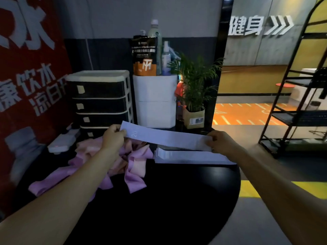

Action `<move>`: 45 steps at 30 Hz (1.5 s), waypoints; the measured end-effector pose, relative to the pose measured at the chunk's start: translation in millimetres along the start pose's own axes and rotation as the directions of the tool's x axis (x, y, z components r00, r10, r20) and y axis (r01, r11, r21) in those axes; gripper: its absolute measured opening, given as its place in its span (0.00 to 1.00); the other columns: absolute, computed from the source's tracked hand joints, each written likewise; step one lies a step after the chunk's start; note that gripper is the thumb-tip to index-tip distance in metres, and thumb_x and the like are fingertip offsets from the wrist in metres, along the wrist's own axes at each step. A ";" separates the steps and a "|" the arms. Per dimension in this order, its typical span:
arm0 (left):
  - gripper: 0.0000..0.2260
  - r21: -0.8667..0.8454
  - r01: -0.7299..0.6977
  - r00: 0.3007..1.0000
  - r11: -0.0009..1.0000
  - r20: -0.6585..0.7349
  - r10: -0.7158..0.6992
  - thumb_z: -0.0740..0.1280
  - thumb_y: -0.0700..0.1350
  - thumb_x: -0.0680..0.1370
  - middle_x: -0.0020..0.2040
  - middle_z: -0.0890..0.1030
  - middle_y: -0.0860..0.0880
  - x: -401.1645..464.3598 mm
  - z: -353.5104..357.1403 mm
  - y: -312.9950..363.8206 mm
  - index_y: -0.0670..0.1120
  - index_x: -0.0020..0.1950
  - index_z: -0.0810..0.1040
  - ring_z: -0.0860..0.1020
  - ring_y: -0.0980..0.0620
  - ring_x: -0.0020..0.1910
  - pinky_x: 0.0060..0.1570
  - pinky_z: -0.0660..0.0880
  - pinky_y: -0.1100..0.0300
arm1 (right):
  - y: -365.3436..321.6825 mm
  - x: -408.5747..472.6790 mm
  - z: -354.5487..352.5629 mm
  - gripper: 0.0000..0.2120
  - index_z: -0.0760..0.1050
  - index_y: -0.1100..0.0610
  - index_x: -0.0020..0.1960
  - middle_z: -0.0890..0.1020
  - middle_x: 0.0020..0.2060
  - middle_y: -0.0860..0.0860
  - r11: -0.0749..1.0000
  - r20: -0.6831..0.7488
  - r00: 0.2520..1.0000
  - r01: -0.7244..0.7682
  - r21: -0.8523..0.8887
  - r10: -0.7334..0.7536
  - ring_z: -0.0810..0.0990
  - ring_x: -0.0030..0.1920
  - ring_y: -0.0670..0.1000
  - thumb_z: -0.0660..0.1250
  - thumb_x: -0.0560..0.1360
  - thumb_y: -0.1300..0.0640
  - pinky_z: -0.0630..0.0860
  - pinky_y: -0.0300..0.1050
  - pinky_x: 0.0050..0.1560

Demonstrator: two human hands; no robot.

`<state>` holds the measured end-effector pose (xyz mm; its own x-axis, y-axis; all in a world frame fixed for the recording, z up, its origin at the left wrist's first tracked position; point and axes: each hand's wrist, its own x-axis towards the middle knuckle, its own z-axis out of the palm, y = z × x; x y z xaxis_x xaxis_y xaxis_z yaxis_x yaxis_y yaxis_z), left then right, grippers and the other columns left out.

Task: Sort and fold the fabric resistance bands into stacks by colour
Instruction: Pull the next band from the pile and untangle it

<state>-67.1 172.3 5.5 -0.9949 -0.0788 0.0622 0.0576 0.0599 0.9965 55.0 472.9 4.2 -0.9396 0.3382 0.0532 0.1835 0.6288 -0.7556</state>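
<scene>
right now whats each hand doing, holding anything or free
Left hand: grips one end of the pale lavender fabric resistance band, held stretched above the table.
Right hand: pinches the other end of the same band.

Two bare forearms came into view from the bottom corners, one on each side. No sleeves showed anywhere along them. The left hand (113, 137) and right hand (219, 141) were bare too: no gloves, rings or watch could be seen, and both wrists were uncovered. Nothing else of the person showed.
</scene>
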 end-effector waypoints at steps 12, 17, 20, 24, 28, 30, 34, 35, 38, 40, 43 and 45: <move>0.08 -0.012 -0.375 0.888 0.927 0.283 0.363 0.62 0.36 0.79 0.44 0.80 0.48 -31.5 62.0 38.6 0.48 0.46 0.78 0.78 0.51 0.43 0.46 0.76 0.60 | 1.1 -10.1 -14.3 0.07 0.79 0.66 0.49 0.76 0.35 0.50 0.974 0.220 0.972 0.122 -0.192 -0.078 0.72 0.35 0.45 0.69 0.74 0.63 0.67 0.27 0.32; 0.05 -0.001 -0.470 0.810 0.882 0.395 0.432 0.69 0.38 0.75 0.42 0.80 0.44 -38.4 80.8 64.9 0.46 0.45 0.76 0.76 0.52 0.40 0.42 0.74 0.63 | -62.5 -1.6 -15.5 0.07 0.76 0.61 0.49 0.78 0.38 0.50 0.936 -0.117 0.935 0.345 0.069 -0.336 0.75 0.38 0.47 0.68 0.75 0.58 0.70 0.32 0.39; 0.07 -0.007 -0.496 0.781 0.868 0.435 0.449 0.71 0.38 0.73 0.37 0.79 0.45 -43.4 91.7 76.1 0.46 0.44 0.73 0.76 0.55 0.36 0.40 0.73 0.65 | -97.2 9.5 -18.4 0.10 0.76 0.61 0.53 0.80 0.43 0.54 0.879 -0.170 0.871 0.474 0.048 -0.460 0.78 0.44 0.50 0.69 0.74 0.59 0.74 0.44 0.47; 0.10 -0.054 -0.495 0.757 0.867 0.464 0.461 0.72 0.37 0.72 0.36 0.78 0.48 -48.0 98.5 83.6 0.46 0.44 0.72 0.76 0.61 0.32 0.34 0.72 0.70 | -112.3 18.5 -22.7 0.03 0.81 0.62 0.44 0.77 0.36 0.48 0.838 -0.156 0.823 0.530 -0.132 -0.546 0.75 0.40 0.47 0.68 0.72 0.64 0.69 0.38 0.40; 0.09 0.056 -0.505 0.738 0.861 0.545 0.397 0.73 0.38 0.72 0.39 0.75 0.45 -48.4 108.0 67.1 0.43 0.46 0.74 0.71 0.52 0.36 0.37 0.70 0.64 | -111.3 19.5 -28.9 0.06 0.80 0.66 0.42 0.79 0.38 0.53 0.858 -0.283 0.821 0.514 -0.014 -0.496 0.76 0.43 0.50 0.64 0.72 0.69 0.71 0.42 0.46; 0.09 0.185 -0.539 0.711 0.822 0.623 0.327 0.72 0.38 0.72 0.44 0.78 0.44 -50.6 116.4 48.9 0.38 0.50 0.76 0.73 0.50 0.42 0.39 0.68 0.60 | -110.9 16.9 -37.4 0.06 0.79 0.67 0.43 0.79 0.38 0.57 0.883 -0.362 0.832 0.467 0.046 -0.421 0.75 0.42 0.51 0.63 0.74 0.69 0.70 0.43 0.44; 0.06 0.255 -0.508 0.651 0.823 0.739 0.173 0.67 0.36 0.76 0.48 0.77 0.45 -54.8 125.8 9.8 0.41 0.51 0.76 0.72 0.53 0.48 0.42 0.65 0.62 | -95.2 13.1 -62.3 0.07 0.78 0.63 0.45 0.74 0.33 0.49 0.904 -0.504 0.840 0.358 0.233 -0.203 0.73 0.41 0.52 0.61 0.76 0.66 0.69 0.45 0.43; 0.05 0.273 -0.510 0.654 0.816 0.740 0.161 0.67 0.36 0.76 0.48 0.78 0.44 -51.2 125.0 2.6 0.42 0.50 0.76 0.72 0.53 0.48 0.41 0.64 0.61 | -86.4 13.2 -68.3 0.07 0.77 0.64 0.43 0.73 0.32 0.50 0.904 -0.527 0.836 0.332 0.269 -0.151 0.71 0.39 0.52 0.61 0.76 0.66 0.68 0.46 0.41; 0.04 0.415 -0.525 0.685 0.743 0.724 0.080 0.67 0.40 0.76 0.42 0.78 0.46 -34.8 117.2 -6.9 0.47 0.43 0.75 0.71 0.52 0.43 0.38 0.63 0.58 | -48.0 18.2 -79.1 0.08 0.75 0.67 0.40 0.69 0.30 0.58 0.912 -0.563 0.826 0.210 0.352 0.027 0.67 0.36 0.53 0.60 0.75 0.66 0.67 0.49 0.40; 0.10 0.482 -0.521 0.712 0.705 0.700 0.047 0.67 0.43 0.76 0.34 0.71 0.50 -25.1 107.6 -6.2 0.46 0.35 0.72 0.68 0.52 0.36 0.36 0.61 0.58 | -17.9 21.3 -78.5 0.10 0.75 0.74 0.45 0.69 0.32 0.63 0.904 -0.571 0.808 0.125 0.409 0.147 0.66 0.39 0.53 0.61 0.75 0.65 0.75 0.57 0.52; 0.14 0.537 -0.520 0.734 0.664 0.679 0.025 0.67 0.43 0.77 0.31 0.69 0.51 -11.7 91.4 -7.5 0.43 0.32 0.70 0.66 0.55 0.31 0.34 0.62 0.59 | 26.2 20.8 -69.4 0.09 0.78 0.68 0.51 0.74 0.37 0.59 0.869 -0.542 0.783 0.004 0.495 0.305 0.71 0.41 0.55 0.63 0.75 0.64 0.69 0.49 0.43; 0.14 0.565 -0.489 0.771 0.664 0.636 0.026 0.67 0.42 0.77 0.29 0.67 0.51 -2.4 83.8 -14.8 0.45 0.32 0.69 0.65 0.55 0.30 0.32 0.62 0.60 | 47.0 22.8 -57.6 0.05 0.78 0.62 0.46 0.75 0.36 0.59 0.869 -0.506 0.784 -0.082 0.488 0.358 0.71 0.38 0.55 0.63 0.76 0.64 0.67 0.48 0.42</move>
<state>-72.5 254.9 -14.0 -0.8178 0.5742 0.0388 0.4783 0.6407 0.6006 58.9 550.5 7.6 -0.5250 0.8450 0.1017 0.0957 0.1774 -0.9795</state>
